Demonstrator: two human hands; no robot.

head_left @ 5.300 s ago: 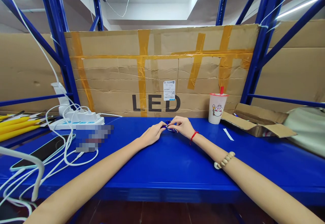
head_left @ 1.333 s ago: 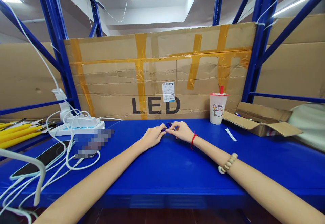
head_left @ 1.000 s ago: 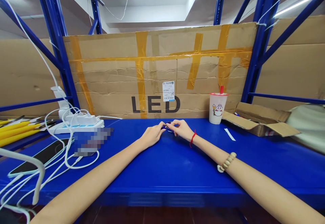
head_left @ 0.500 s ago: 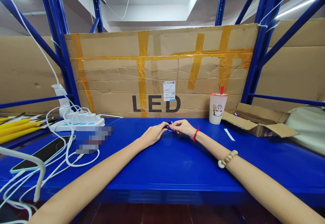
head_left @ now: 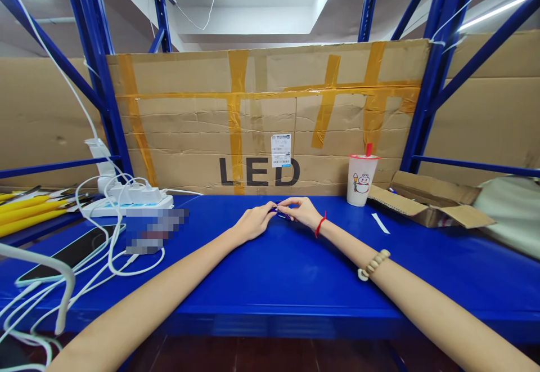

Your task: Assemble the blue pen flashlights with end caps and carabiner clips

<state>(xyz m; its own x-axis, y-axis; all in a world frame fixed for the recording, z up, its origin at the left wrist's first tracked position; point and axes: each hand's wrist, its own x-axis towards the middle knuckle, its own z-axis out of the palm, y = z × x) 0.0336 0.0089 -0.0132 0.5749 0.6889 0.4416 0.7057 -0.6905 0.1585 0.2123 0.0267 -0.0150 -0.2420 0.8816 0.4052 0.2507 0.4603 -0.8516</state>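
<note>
– Well, off the far left, long yellow items point(head_left: 31, 211) lie bunched together, and looping beside them come white cables point(head_left: 67, 293), crossing close to a dark-screened phone point(head_left: 70, 256) flat on the blue shelf point(head_left: 274, 287).

– And behind the phone?

– A white power strip point(head_left: 126, 209), plugs in it, wires curling off every which way! On to the middle, and it's the left hand point(head_left: 255, 221), reaching well forward, thumb and fingertips drawn together on the near end of a small purple-blue item point(head_left: 282, 213).

– What's that small item exactly?

– Too small and too covered to tell! It sits between the 2 hands, near the back of the shelf, with a big cardboard panel point(head_left: 270, 121) standing behind, 3 black letters across it: LED.

– And the right hand point(head_left: 304, 213)?

– Right there on the other side! Thumb and forefinger pinched on the same item, the hand arched over. Red string bracelet point(head_left: 320, 225) at the wrist, pale beads point(head_left: 373, 265) farther up the forearm.

– Anything past that?

– Plenty! A white cup point(head_left: 361, 180) stands upright, red rim, red straw. Next, a white strip point(head_left: 380, 223) lies flat, then an open cardboard box point(head_left: 399, 201), flaps spread, and at the far right, a pale green bundle point(head_left: 510, 209) just beside it.
</note>
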